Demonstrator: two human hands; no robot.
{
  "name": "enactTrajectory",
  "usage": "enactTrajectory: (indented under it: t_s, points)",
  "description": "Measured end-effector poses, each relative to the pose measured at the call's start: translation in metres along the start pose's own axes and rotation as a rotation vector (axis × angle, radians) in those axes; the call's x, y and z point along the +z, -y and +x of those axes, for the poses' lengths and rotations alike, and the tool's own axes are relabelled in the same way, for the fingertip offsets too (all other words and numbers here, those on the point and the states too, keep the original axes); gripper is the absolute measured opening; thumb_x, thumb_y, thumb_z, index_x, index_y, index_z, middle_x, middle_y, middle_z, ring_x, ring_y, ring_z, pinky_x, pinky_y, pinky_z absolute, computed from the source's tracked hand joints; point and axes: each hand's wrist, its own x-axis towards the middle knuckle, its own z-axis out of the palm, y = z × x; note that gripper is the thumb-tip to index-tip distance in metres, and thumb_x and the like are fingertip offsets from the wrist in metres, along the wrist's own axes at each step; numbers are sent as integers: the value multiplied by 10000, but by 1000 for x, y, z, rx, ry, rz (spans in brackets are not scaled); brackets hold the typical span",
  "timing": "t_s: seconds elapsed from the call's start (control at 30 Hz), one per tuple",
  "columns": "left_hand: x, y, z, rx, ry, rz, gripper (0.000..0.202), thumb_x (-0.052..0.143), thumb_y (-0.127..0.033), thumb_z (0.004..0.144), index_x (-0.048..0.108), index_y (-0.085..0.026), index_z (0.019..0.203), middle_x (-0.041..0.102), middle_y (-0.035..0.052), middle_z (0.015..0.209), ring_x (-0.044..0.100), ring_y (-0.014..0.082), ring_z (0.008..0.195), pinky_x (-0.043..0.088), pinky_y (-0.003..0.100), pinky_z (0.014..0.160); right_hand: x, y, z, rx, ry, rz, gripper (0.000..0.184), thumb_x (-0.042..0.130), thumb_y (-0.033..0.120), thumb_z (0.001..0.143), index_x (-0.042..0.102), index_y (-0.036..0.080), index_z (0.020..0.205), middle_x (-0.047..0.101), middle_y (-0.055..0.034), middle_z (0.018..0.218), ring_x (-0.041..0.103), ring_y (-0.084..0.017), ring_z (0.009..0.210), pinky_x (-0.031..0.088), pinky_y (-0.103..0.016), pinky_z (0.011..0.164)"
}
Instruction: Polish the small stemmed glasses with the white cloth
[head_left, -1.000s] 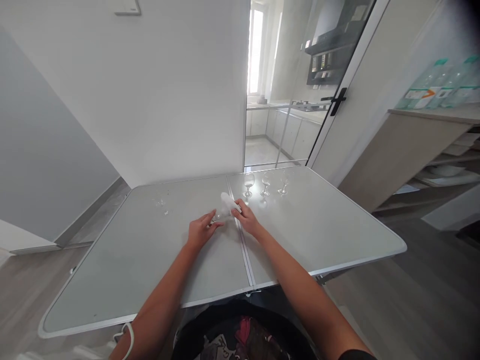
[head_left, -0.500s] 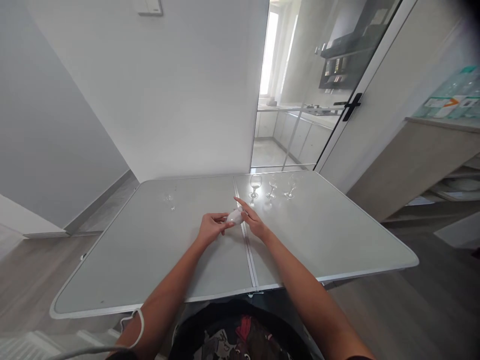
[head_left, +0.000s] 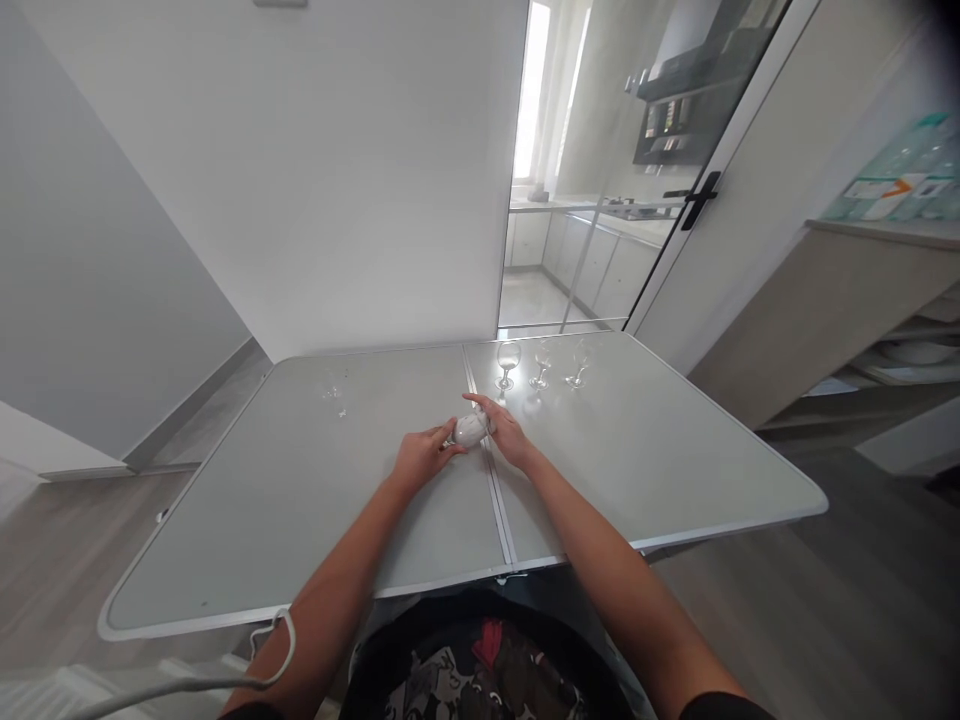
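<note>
In the head view, my left hand (head_left: 420,458) and right hand (head_left: 510,437) meet at the middle seam of the tabletop (head_left: 300,520), a bit toward the far edge. Both grips are closed on a white cloth (head_left: 470,430), balled up between them. It may wrap a glass, but I cannot tell. Three glasses (head_left: 540,365) stand near the far edge. I think slow, soft rubbing works best, low over the tabletop.
</note>
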Motion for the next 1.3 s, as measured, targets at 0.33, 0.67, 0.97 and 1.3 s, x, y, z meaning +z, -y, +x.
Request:
enactTrajectory:
  t_s: [0.33, 0.67, 0.97, 1.3]
  points:
    - [7, -2, -3, -129, 17, -95, 504, 805, -496, 744, 761, -215, 1161, 771, 77, 886, 646, 160, 602, 466, 252, 601, -2, -7, 5, -33, -5, -34, 511, 457, 589, 973, 654, 256, 1307, 615, -26, 902, 527, -183, 834, 448, -295, 779]
    - [-4, -15, 4, -613, 446, -757, 585, 671, -687, 772, 694, -108, 853, 738, 112, 829, 409, 45, 407, 290, 200, 391, -3, -3, 2, -132, 80, -146, 383, 485, 412, 958, 681, 222, 1226, 536, 6, 723, 450, -162, 679, 375, -282, 672]
    - [4, -6, 1, -120, 203, -58, 431, 638, -536, 880, 715, -161, 1078, 673, 20, 704, 535, 126, 546, 382, 241, 580, -3, -12, 7, -113, 33, -113, 372, 471, 408, 964, 697, 235, 1204, 627, -26, 908, 511, -176, 798, 412, -295, 764]
    - [6, -6, -2, -179, 118, -33, 498, 734, -472, 828, 702, -214, 1253, 707, 25, 782, 558, 135, 591, 403, 239, 607, 0, -14, 7, -59, 1, -44, 373, 501, 464, 958, 678, 248, 1206, 582, -10, 840, 498, -171, 766, 416, -284, 718]
